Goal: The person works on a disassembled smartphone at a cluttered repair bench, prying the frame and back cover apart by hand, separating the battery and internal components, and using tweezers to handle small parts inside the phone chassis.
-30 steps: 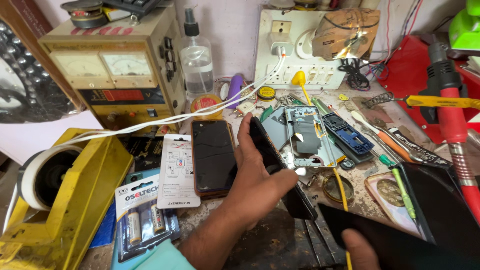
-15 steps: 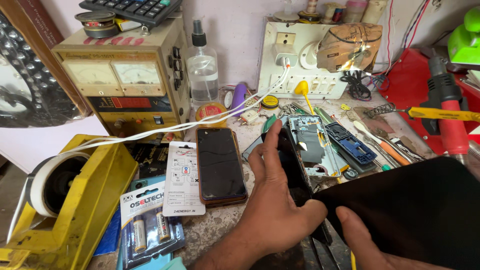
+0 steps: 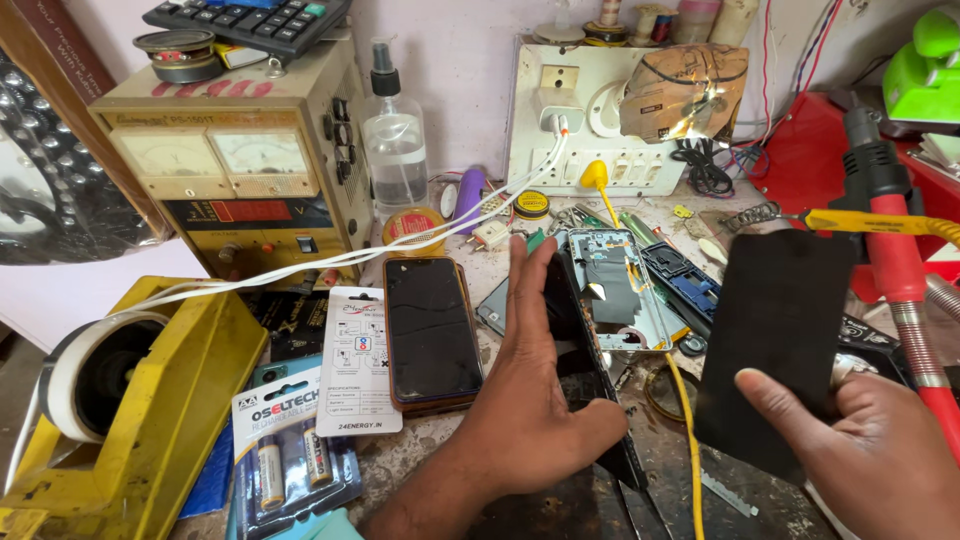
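Observation:
My left hand (image 3: 525, 400) stands on edge on the bench and grips a thin black phone screen panel (image 3: 585, 370) tilted up on its side. My right hand (image 3: 860, 455) holds a flat black rectangular sheet (image 3: 775, 335) lifted up at the right. An opened phone body (image 3: 615, 290) with exposed insides lies just behind the screen panel. A dark phone in a brown case (image 3: 432, 330) lies face up to the left of my left hand.
A yellow tape dispenser (image 3: 120, 400) stands at the left, a battery pack (image 3: 290, 455) and a white card (image 3: 358, 360) beside it. A power supply (image 3: 235, 160), spray bottle (image 3: 394, 135) and socket board (image 3: 590, 120) line the back. A red heat gun (image 3: 895, 240) stands at the right.
My right hand has raised the black sheet from low at the front right to upright. The left hand has stayed on the screen panel; the view has shifted slightly.

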### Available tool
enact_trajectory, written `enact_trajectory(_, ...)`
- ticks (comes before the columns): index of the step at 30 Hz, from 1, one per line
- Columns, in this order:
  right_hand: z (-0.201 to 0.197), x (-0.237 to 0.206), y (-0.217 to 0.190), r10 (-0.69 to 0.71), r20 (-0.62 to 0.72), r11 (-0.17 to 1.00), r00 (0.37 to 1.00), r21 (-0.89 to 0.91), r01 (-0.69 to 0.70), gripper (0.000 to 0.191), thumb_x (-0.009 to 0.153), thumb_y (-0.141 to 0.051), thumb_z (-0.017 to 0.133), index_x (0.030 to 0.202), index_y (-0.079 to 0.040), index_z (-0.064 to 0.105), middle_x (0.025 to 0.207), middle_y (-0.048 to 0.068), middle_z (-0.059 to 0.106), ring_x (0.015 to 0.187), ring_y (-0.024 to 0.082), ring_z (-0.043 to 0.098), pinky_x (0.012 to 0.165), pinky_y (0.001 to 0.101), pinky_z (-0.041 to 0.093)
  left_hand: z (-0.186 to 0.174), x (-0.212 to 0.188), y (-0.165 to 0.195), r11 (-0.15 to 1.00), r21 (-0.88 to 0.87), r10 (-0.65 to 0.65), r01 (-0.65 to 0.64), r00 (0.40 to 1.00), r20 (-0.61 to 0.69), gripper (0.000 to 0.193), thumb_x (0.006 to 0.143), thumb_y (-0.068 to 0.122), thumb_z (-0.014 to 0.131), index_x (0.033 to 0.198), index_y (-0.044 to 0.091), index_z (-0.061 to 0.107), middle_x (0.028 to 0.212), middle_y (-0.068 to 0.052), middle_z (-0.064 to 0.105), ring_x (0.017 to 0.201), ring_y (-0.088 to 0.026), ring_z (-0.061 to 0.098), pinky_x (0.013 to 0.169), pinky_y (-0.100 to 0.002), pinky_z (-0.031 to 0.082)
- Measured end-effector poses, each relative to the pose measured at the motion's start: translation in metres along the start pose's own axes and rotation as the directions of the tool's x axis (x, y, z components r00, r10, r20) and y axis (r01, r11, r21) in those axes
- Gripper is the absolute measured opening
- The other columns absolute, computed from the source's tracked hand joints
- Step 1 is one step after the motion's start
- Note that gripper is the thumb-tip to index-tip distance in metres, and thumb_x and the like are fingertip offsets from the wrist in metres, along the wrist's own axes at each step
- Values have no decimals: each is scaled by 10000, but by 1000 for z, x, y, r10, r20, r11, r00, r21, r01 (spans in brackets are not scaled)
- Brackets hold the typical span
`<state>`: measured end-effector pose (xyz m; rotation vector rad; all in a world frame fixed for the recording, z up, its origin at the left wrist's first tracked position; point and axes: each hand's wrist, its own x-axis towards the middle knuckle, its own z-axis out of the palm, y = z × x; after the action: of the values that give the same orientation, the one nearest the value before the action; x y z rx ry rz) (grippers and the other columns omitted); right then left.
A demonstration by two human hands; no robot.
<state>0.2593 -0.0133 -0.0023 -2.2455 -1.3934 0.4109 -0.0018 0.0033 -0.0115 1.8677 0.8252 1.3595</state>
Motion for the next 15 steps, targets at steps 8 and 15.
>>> enact_trajectory(8, 25, -17, 22, -137, -318, 363, 938, 865, 346, 300, 986, -185, 648, 1254, -49, 660, 1052, 46, 739, 872, 154, 723, 711, 329, 599, -3, -3, -10, 985, 150, 94, -89, 995, -27, 1226, 728, 165, 751, 1636, -42, -47, 1720, -348, 37, 1634, -453, 46, 1305, -468, 128)
enact_trajectory(15, 45, -51, -1, -496, -489, 700, 718, 265, 663, 535, 691, 12, 857, 1194, 74, 685, 1112, 222, 747, 988, 309, 720, 903, 450, 549, 3, -7, -4, 977, 191, 106, -90, 991, -79, 1222, 703, 164, 731, 1630, -69, -30, 1689, -364, 59, 1619, -492, 132, 1298, -477, 191)
